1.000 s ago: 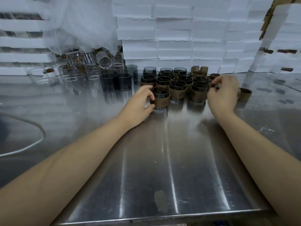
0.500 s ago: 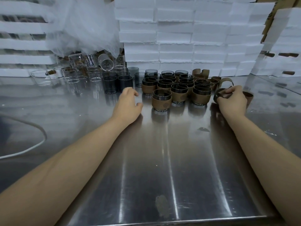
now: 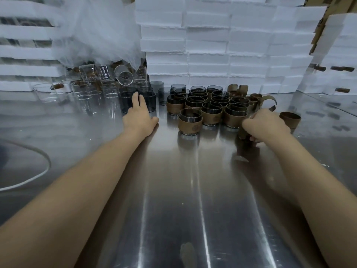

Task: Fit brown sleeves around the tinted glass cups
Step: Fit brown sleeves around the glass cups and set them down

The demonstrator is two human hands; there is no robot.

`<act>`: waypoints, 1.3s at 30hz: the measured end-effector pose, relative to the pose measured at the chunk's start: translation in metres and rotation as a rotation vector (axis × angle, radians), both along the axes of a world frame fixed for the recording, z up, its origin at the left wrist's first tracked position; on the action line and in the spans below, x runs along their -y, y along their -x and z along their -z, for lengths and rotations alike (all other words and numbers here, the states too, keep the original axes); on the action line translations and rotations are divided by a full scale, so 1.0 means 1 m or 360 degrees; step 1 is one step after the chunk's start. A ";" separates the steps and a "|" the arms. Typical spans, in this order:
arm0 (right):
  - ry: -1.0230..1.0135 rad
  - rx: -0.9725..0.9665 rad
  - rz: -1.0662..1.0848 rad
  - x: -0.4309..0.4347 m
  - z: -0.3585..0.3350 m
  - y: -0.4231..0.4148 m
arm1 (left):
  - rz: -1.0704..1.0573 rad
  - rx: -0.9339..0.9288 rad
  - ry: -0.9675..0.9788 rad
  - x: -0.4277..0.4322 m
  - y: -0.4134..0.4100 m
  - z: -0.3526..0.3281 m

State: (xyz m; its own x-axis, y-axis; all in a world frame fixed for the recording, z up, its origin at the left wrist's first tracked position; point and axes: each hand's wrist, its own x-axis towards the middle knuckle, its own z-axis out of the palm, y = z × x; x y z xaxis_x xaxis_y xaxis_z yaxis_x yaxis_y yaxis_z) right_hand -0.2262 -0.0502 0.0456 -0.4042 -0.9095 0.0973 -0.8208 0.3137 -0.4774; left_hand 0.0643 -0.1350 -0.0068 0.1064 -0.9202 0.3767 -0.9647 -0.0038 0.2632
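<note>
left hand [image 3: 140,118]: stretched out toward the far edge of the tabletop [image 3: 183,200], fingers kept straight and a bit spread, tips laid against the bare tinted cups [image 3: 149,101]
bare tinted cups: parked near the far edge, left of middle, nothing wrapped round them yet
right hand [image 3: 267,126]: balled up, fingers curled tight round a brown sleeve [image 3: 243,133]; it's pretty blurred, so only a bit of sleeve can be made out under the fist
sleeved cups [image 3: 213,107]: bunched together between the two hands, toward the far edge, packed side by side
front cup [image 3: 190,122]: set nearest of the bunch, brown band already wrapped round it, dark rim left showing on top
spare sleeve [image 3: 289,118]: stood up as a ring just beside the right hand, on the side toward the right edge
clear glasses [image 3: 85,89]: piled near the far left corner, one tipped on its side
foam boxes [image 3: 212,45]: stacked high along the far edge
white cable [image 3: 41,171]: looped by the left edge
</note>
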 end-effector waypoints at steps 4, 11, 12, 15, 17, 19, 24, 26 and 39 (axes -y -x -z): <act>-0.0076 -0.0084 -0.0280 0.001 -0.005 -0.015 | 0.0111 0.0070 -0.0039 0.008 -0.003 -0.001; 0.0322 -0.0191 -0.0335 -0.001 0.000 -0.027 | 0.0185 0.0024 0.0224 -0.008 0.004 -0.005; 0.0327 -0.0259 -0.0338 -0.002 0.000 -0.027 | 0.0158 0.0022 0.0249 -0.011 0.005 -0.005; 0.0503 -0.0375 -0.0368 -0.007 -0.001 -0.033 | 0.0102 0.0001 0.0300 -0.018 0.005 -0.004; 0.0748 -0.0334 -0.0470 -0.009 -0.002 -0.039 | 0.0091 -0.0038 0.0339 -0.023 0.005 -0.002; 0.0908 -0.0100 -0.0650 -0.011 -0.002 -0.048 | 0.0142 -0.0133 0.0457 -0.030 0.002 -0.001; 0.0951 0.0312 -0.0932 -0.014 0.020 -0.072 | 0.0511 -0.0384 0.0941 -0.051 0.009 -0.007; 0.0930 0.0310 -0.0996 -0.013 0.031 -0.074 | 0.0598 -0.0459 0.1090 -0.058 0.017 -0.011; 0.1190 0.0609 -0.1057 -0.006 0.034 -0.068 | 0.1253 -0.0973 0.0830 -0.090 0.080 -0.006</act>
State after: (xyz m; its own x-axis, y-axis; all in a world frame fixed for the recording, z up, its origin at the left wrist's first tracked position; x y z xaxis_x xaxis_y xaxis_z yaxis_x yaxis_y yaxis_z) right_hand -0.1584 -0.0444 0.0120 0.0281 -0.7205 0.6929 -0.4741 -0.6198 -0.6253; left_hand -0.0158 -0.0449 -0.0007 -0.1363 -0.5577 0.8188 -0.3581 0.7983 0.4842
